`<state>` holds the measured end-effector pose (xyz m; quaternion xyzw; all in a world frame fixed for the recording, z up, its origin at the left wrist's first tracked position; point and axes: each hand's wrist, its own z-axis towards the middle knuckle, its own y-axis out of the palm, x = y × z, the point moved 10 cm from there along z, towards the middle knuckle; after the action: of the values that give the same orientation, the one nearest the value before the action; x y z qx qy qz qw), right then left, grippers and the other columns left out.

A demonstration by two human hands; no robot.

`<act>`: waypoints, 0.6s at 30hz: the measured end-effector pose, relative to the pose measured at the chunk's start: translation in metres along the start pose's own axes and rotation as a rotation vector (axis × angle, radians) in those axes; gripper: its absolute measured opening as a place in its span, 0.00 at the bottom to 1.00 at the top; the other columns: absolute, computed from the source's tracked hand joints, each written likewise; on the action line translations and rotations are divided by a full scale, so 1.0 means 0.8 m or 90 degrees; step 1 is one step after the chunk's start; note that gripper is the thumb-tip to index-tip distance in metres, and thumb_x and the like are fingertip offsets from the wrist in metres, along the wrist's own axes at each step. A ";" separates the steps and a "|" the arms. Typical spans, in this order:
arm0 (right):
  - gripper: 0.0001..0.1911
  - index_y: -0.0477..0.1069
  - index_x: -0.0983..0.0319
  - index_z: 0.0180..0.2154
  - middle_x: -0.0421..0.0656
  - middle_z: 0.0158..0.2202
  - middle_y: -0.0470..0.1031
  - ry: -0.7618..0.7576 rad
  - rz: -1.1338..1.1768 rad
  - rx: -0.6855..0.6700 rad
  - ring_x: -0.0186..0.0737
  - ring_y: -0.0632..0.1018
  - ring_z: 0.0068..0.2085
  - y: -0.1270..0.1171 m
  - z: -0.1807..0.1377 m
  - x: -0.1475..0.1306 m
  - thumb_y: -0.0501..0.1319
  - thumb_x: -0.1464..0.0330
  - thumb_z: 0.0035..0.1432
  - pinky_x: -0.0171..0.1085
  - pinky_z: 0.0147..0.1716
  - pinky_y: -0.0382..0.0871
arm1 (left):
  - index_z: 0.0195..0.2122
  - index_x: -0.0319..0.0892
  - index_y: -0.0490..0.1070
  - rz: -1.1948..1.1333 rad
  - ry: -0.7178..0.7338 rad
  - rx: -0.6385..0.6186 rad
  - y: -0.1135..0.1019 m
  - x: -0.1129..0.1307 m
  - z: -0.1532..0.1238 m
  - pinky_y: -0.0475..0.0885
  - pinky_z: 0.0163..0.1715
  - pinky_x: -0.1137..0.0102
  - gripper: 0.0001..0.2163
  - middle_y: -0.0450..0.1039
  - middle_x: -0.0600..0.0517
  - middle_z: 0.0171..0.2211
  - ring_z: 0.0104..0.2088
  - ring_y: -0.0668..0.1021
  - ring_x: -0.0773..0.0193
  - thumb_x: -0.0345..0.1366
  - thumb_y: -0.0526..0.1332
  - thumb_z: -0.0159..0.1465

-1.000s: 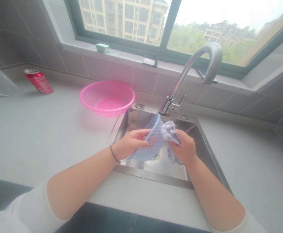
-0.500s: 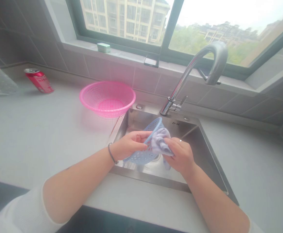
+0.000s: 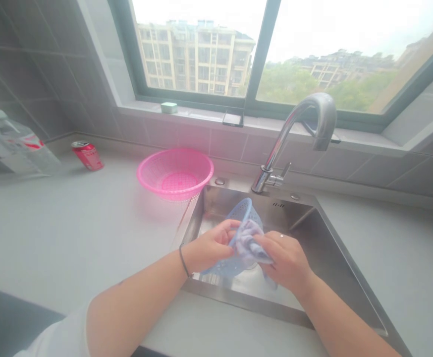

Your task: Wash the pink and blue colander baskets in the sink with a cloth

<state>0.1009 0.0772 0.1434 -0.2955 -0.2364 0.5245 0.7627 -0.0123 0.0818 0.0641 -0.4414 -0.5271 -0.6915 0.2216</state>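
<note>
A light-blue perforated plastic basket is tilted on its side over the steel sink. My left hand grips its rim, thumb on the near side and fingers on the other. Bunched in my right hand is a pale lavender-grey cloth, pressed against the basket's rim beside my left fingertips. One end of the cloth hangs below my right hand. Both hands are closed, and the cloth hides part of the basket.
A pink basket stands left of the sink by the wall. Behind the sink rises the faucet. A red can and a clear bottle are at the far left. A green-white block lies on the windowsill.
The view has tilted up and turned left, so everything sits lower and the bottle shows more fully. Both hands keep hold of the basket and the cloth.
</note>
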 end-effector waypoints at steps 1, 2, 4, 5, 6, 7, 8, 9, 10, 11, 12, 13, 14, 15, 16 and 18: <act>0.08 0.73 0.61 0.44 0.42 0.29 0.79 0.041 -0.020 0.003 0.37 0.78 0.28 -0.002 -0.003 0.016 0.57 0.70 0.66 0.33 0.28 0.67 | 0.53 0.44 0.71 0.005 -0.009 -0.024 0.005 -0.003 -0.001 0.72 0.48 0.65 0.26 0.80 0.47 0.44 0.44 0.82 0.61 0.24 0.70 0.54; 0.08 0.73 0.61 0.44 0.42 0.29 0.79 0.091 -0.048 0.009 0.37 0.78 0.28 -0.006 -0.007 0.035 0.57 0.69 0.66 0.34 0.28 0.68 | 0.54 0.44 0.70 0.013 -0.024 -0.047 0.011 -0.007 -0.002 0.71 0.50 0.63 0.26 0.80 0.47 0.45 0.44 0.82 0.60 0.23 0.69 0.53; 0.09 0.73 0.61 0.44 0.41 0.27 0.78 0.159 -0.099 0.021 0.38 0.79 0.28 -0.013 -0.014 0.061 0.56 0.67 0.66 0.34 0.28 0.69 | 0.52 0.43 0.69 0.016 -0.041 -0.062 0.014 -0.015 -0.004 0.71 0.50 0.63 0.26 0.79 0.47 0.45 0.46 0.81 0.60 0.21 0.67 0.52; 0.09 0.73 0.60 0.44 0.41 0.27 0.78 0.167 -0.108 0.019 0.39 0.79 0.27 -0.014 -0.015 0.064 0.56 0.67 0.66 0.34 0.28 0.70 | 0.52 0.43 0.68 0.013 -0.048 -0.053 0.011 -0.019 -0.003 0.72 0.48 0.64 0.27 0.79 0.48 0.44 0.44 0.81 0.60 0.21 0.66 0.50; 0.08 0.73 0.60 0.44 0.42 0.28 0.78 0.153 -0.098 0.014 0.39 0.79 0.28 -0.013 -0.013 0.059 0.56 0.67 0.66 0.34 0.28 0.70 | 0.51 0.43 0.67 0.012 -0.061 -0.042 0.007 -0.025 -0.003 0.72 0.46 0.65 0.29 0.79 0.49 0.43 0.42 0.81 0.61 0.20 0.65 0.47; 0.08 0.72 0.60 0.44 0.43 0.30 0.79 0.132 -0.081 0.006 0.38 0.79 0.28 -0.010 -0.011 0.050 0.56 0.68 0.66 0.34 0.28 0.70 | 0.49 0.44 0.66 0.007 -0.070 -0.033 0.002 -0.029 -0.002 0.73 0.42 0.65 0.29 0.78 0.51 0.41 0.39 0.81 0.61 0.20 0.63 0.44; 0.08 0.72 0.61 0.44 0.43 0.30 0.79 0.092 -0.060 -0.001 0.38 0.79 0.28 -0.006 -0.008 0.035 0.56 0.68 0.66 0.34 0.28 0.70 | 0.47 0.45 0.65 0.005 -0.085 -0.028 -0.001 -0.034 0.000 0.73 0.40 0.66 0.30 0.77 0.54 0.38 0.36 0.81 0.62 0.20 0.62 0.42; 0.08 0.72 0.60 0.44 0.43 0.29 0.79 0.068 -0.047 -0.005 0.39 0.79 0.28 -0.004 -0.005 0.023 0.56 0.68 0.66 0.34 0.27 0.69 | 0.46 0.45 0.64 -0.002 -0.093 -0.023 -0.003 -0.037 0.001 0.72 0.38 0.66 0.30 0.76 0.56 0.36 0.33 0.80 0.62 0.20 0.60 0.39; 0.07 0.72 0.60 0.43 0.43 0.29 0.78 0.051 -0.036 -0.009 0.39 0.78 0.27 -0.001 -0.003 0.014 0.56 0.68 0.66 0.34 0.26 0.68 | 0.46 0.45 0.64 -0.012 -0.099 -0.022 -0.004 -0.039 0.002 0.72 0.38 0.66 0.31 0.76 0.56 0.36 0.33 0.80 0.62 0.20 0.58 0.38; 0.07 0.72 0.60 0.43 0.43 0.28 0.78 0.044 -0.028 -0.012 0.39 0.78 0.27 0.000 -0.002 0.010 0.56 0.68 0.66 0.35 0.25 0.67 | 0.48 0.45 0.64 -0.017 -0.093 -0.018 -0.004 -0.037 0.003 0.72 0.39 0.65 0.33 0.76 0.55 0.37 0.35 0.81 0.60 0.21 0.57 0.37; 0.07 0.72 0.60 0.43 0.43 0.28 0.78 0.051 -0.024 -0.014 0.38 0.78 0.26 0.001 -0.002 0.011 0.56 0.68 0.66 0.35 0.25 0.67 | 0.51 0.46 0.65 -0.021 -0.086 -0.025 0.000 -0.033 0.004 0.72 0.43 0.63 0.36 0.77 0.54 0.39 0.38 0.81 0.58 0.21 0.57 0.37; 0.07 0.72 0.60 0.43 0.43 0.29 0.78 0.063 -0.021 -0.016 0.38 0.78 0.26 0.002 -0.002 0.015 0.56 0.68 0.66 0.34 0.26 0.68 | 0.54 0.46 0.66 -0.034 -0.076 -0.036 0.005 -0.029 0.005 0.72 0.45 0.61 0.38 0.77 0.52 0.41 0.42 0.81 0.56 0.21 0.57 0.37; 0.07 0.71 0.60 0.44 0.43 0.29 0.78 0.075 -0.021 -0.015 0.38 0.78 0.26 0.002 -0.003 0.020 0.56 0.68 0.67 0.34 0.26 0.68 | 0.56 0.46 0.67 -0.049 -0.069 -0.049 0.011 -0.025 0.005 0.71 0.47 0.59 0.39 0.77 0.51 0.43 0.44 0.81 0.53 0.21 0.57 0.37; 0.08 0.71 0.60 0.45 0.43 0.30 0.79 0.086 -0.024 -0.012 0.38 0.79 0.27 0.002 -0.003 0.026 0.56 0.68 0.67 0.34 0.27 0.69 | 0.57 0.46 0.67 -0.058 -0.058 -0.051 0.015 -0.020 0.005 0.71 0.48 0.58 0.40 0.77 0.49 0.44 0.47 0.81 0.52 0.22 0.57 0.37; 0.09 0.71 0.60 0.46 0.44 0.31 0.80 0.093 -0.030 -0.004 0.38 0.79 0.28 0.002 -0.003 0.028 0.56 0.69 0.66 0.34 0.28 0.70 | 0.58 0.46 0.67 -0.062 -0.049 -0.047 0.018 -0.017 0.006 0.71 0.49 0.58 0.41 0.77 0.49 0.46 0.48 0.80 0.50 0.22 0.57 0.37; 0.09 0.70 0.61 0.46 0.44 0.32 0.80 0.083 -0.044 0.009 0.40 0.80 0.29 0.003 -0.001 0.023 0.56 0.69 0.66 0.36 0.28 0.71 | 0.60 0.46 0.67 -0.045 -0.033 -0.022 0.015 -0.013 0.007 0.71 0.48 0.59 0.43 0.77 0.48 0.46 0.48 0.80 0.50 0.22 0.57 0.38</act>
<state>0.1057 0.0948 0.1420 -0.3154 -0.1925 0.4794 0.7960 0.0045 0.0809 0.0620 -0.4443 -0.5358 -0.6962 0.1756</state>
